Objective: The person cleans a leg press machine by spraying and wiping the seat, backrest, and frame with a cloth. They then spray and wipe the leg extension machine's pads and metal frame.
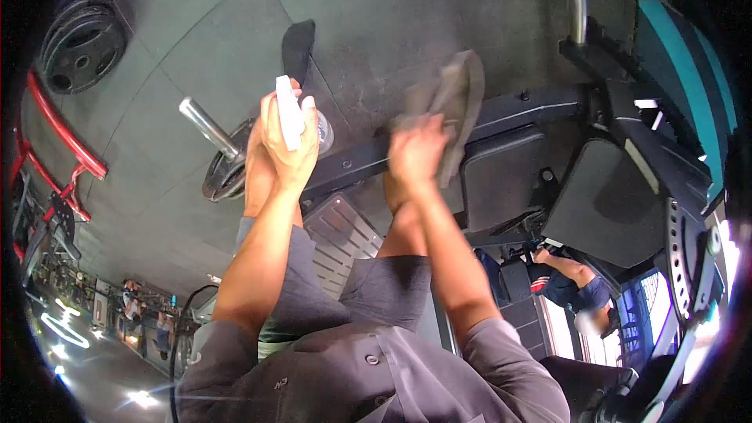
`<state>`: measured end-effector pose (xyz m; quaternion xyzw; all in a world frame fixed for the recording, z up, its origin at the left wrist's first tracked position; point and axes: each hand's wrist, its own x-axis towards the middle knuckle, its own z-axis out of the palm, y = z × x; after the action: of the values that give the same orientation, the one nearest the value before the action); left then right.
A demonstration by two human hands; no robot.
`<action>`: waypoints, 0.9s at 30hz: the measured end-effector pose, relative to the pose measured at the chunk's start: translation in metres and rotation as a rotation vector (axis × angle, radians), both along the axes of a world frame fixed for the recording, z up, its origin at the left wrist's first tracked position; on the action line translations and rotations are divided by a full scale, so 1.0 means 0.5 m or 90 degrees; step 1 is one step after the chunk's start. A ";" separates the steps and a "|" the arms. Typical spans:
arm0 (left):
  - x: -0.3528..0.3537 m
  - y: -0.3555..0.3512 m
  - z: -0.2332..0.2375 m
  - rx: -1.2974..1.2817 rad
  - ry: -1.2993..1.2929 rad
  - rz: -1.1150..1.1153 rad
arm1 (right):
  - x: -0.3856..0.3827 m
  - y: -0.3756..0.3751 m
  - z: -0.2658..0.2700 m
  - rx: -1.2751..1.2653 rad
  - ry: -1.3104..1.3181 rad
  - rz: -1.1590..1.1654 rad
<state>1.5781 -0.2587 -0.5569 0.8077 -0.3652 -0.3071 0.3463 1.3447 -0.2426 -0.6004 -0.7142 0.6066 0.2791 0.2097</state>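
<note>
My left hand (294, 129) is wrapped round a spray bottle with a white trigger head (290, 113). Part of its clear body (325, 131) shows beside the palm. To the right, my right hand (419, 147) grips a grey-brown cloth (462, 106), smeared by motion. The cloth overlaps the long black beam (505, 113) of a gym machine in this view. Close to that hand, a black pad (501, 176) sits below the beam. Beneath my forearms is a slotted metal footplate (345, 235).
Weight plates (84, 55) stack at the upper left, above a red frame (66, 125). A metal peg (210, 129) with a plate juts out near my left leg. Another peg (577, 4) stands upper right. A second pad (607, 204) and a person (576, 286) are at right.
</note>
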 end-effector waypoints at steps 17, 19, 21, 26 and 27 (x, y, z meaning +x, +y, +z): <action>0.546 -0.299 0.838 -0.192 0.221 -0.185 | 0.203 -0.320 0.865 0.035 -0.880 -0.796; 0.690 -0.289 0.899 -0.252 0.168 -0.192 | 0.217 -0.359 1.033 -0.066 -1.004 -0.855; 0.851 -0.262 0.924 -0.253 0.162 -0.031 | 0.198 -0.378 1.184 -0.120 -1.222 -0.905; 0.906 -0.323 1.108 -0.351 0.036 0.132 | 0.017 -0.315 1.438 -0.539 -1.468 -0.795; 0.869 -0.350 1.108 -0.355 0.022 0.139 | -0.050 -0.286 1.450 -0.640 -1.516 -0.697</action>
<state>2.0126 -0.4337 -0.0031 0.7104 -0.3410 -0.1693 0.5920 1.3197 -0.3857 0.1243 -0.1930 0.2991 -0.8457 0.3975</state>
